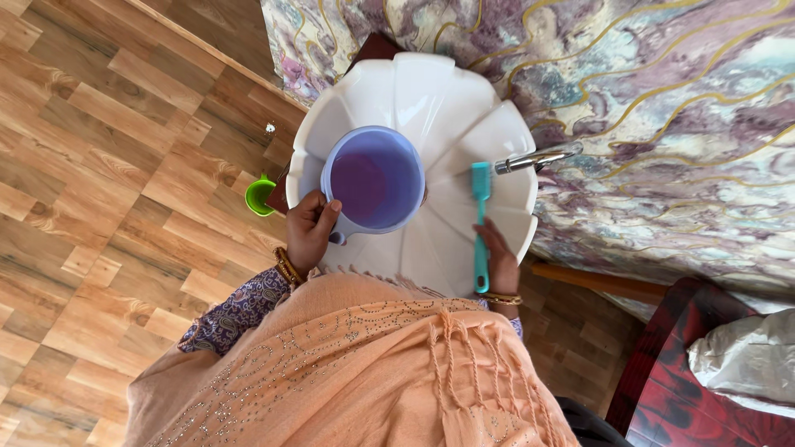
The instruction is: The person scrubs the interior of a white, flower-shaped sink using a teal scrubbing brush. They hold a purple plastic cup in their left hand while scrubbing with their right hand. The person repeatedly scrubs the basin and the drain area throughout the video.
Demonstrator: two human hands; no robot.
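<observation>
Wood-look floor (99, 165) lies left, with a green cup (259, 195) beside the white scalloped basin (431, 99). Left hand (310, 232), fingers clamped on a lilac jug's (374, 179) handle over the basin; right hand (500, 263) grips a teal brush (480, 223) near the tap (534, 159). Tilting the jug risks spilling.

Glossy white ceramic basin (431, 91), matt lilac plastic jug (373, 178), teal plastic brush (480, 223), shiny chrome tap (534, 159), wood-grain floor (108, 165)
</observation>
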